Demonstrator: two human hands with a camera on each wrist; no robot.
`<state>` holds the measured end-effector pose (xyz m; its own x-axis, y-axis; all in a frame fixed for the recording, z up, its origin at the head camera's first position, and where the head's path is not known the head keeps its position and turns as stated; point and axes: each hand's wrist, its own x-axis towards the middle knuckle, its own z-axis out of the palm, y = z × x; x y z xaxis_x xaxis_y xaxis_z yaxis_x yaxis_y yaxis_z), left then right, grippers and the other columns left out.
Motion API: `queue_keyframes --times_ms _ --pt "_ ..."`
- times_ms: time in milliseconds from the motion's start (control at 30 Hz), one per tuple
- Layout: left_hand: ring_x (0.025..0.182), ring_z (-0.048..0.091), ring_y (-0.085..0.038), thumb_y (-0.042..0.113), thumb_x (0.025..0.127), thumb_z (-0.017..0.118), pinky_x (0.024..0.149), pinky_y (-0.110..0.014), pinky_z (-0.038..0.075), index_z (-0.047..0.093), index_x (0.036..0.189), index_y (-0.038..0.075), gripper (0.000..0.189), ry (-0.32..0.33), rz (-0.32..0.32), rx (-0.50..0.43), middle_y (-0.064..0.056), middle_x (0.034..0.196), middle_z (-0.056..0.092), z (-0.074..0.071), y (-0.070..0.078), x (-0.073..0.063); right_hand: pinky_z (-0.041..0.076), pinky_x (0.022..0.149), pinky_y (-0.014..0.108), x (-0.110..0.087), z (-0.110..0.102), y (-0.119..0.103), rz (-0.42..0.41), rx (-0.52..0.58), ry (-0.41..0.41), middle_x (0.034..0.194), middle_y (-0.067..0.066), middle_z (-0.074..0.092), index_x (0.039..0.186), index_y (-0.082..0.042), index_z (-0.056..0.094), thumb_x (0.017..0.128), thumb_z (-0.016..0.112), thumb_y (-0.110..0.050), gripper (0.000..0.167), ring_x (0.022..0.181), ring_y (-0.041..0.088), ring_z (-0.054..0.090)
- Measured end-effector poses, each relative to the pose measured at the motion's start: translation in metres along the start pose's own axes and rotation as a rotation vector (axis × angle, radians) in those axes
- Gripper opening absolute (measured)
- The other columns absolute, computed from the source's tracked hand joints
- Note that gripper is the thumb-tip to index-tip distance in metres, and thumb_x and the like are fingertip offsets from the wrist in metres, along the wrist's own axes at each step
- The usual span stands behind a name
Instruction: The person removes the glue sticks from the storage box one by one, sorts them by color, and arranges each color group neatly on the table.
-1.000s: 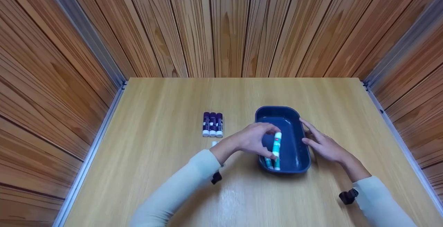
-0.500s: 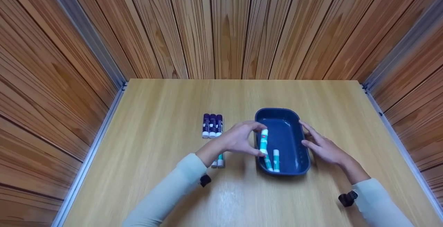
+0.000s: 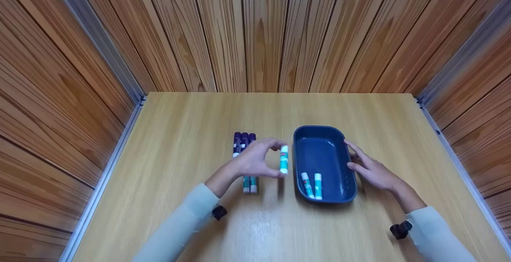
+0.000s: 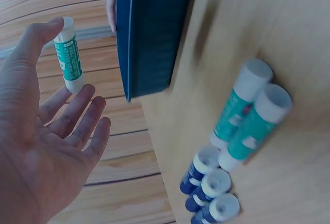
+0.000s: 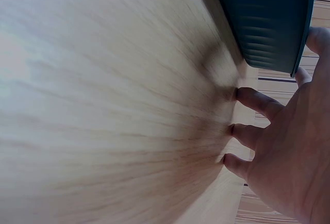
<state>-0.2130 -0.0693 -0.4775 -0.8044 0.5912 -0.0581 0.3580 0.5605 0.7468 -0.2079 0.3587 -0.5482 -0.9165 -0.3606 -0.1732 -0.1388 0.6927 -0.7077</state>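
Observation:
My left hand (image 3: 255,160) pinches a green-and-white glue stick (image 3: 284,160) by its two ends, thumb at one end and fingertip at the other. The stick is held up in the air, just left of the dark blue tray (image 3: 324,154). Inside the tray, at its near left, lie two more green glue sticks (image 3: 318,186). Against the tray's right rim rest the thumb and forefinger of my right hand (image 3: 375,170); its other fingertips (image 5: 232,131) reach down to the table. Below my left hand lie two green glue sticks (image 4: 250,126) side by side, partly hidden in the head view.
Three dark purple glue sticks (image 3: 237,142) with white ends lie in a row beyond the green pair, partly behind the left hand. Wood-panelled walls (image 3: 263,34) with metal corner strips enclose the wooden table (image 3: 179,134).
My left hand has lifted the glue stick out of the tray and carried it left past the rim. The two sticks in the tray now show fully. My right hand stays at the rim.

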Motion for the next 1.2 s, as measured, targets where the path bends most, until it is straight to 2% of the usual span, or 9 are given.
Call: queue_keyframes --times_ms 133,367,633,900,1200 --pt "0.149 0.059 -0.028 0.042 0.093 0.093 0.127 -0.053 0.053 0.057 0.163 0.019 0.083 0.013 -0.009 -0.008 -0.006 0.16 0.065 -0.001 -0.011 -0.01 0.034 0.124 0.087 -0.002 0.001 0.002 0.012 0.003 -0.005 0.182 0.035 0.027 0.183 -0.032 0.006 0.121 0.048 -0.042 0.076 0.164 0.067 0.033" --pt "0.147 0.059 -0.03 0.04 0.093 0.093 0.125 -0.055 0.054 0.057 0.162 0.016 0.082 0.015 -0.03 -0.039 -0.007 0.156 0.065 0.001 -0.027 -0.026 0.032 0.124 0.089 -0.004 0.003 0.004 0.022 -0.012 -0.007 0.182 0.036 0.027 0.183 -0.033 0.005 0.121 0.047 -0.046 0.076 0.164 0.067 0.033" --pt "0.151 0.059 -0.035 0.037 0.092 0.093 0.126 -0.059 0.053 0.054 0.164 0.015 0.085 0.027 -0.096 -0.094 -0.011 0.16 0.063 -0.005 -0.043 -0.043 0.032 0.125 0.088 -0.004 0.003 0.003 0.023 -0.005 -0.011 0.184 0.034 0.023 0.183 -0.032 0.005 0.121 0.047 -0.045 0.076 0.165 0.066 0.031" --pt "0.15 0.06 -0.036 0.035 0.092 0.095 0.125 -0.061 0.054 0.057 0.161 0.018 0.081 0.088 -0.131 -0.084 -0.011 0.158 0.065 -0.014 -0.057 -0.058 0.033 0.124 0.089 -0.003 0.002 0.001 -0.005 -0.001 -0.004 0.182 0.035 0.029 0.183 -0.027 0.008 0.121 0.05 -0.039 0.076 0.163 0.066 0.035" --pt "0.151 0.059 -0.037 0.031 0.091 0.096 0.128 -0.063 0.051 0.056 0.164 0.017 0.085 0.161 -0.168 -0.091 -0.012 0.161 0.064 -0.019 -0.075 -0.068 0.032 0.124 0.089 0.0 0.0 0.001 -0.008 -0.012 0.003 0.183 0.034 0.026 0.183 -0.029 0.007 0.121 0.048 -0.042 0.075 0.163 0.067 0.034"
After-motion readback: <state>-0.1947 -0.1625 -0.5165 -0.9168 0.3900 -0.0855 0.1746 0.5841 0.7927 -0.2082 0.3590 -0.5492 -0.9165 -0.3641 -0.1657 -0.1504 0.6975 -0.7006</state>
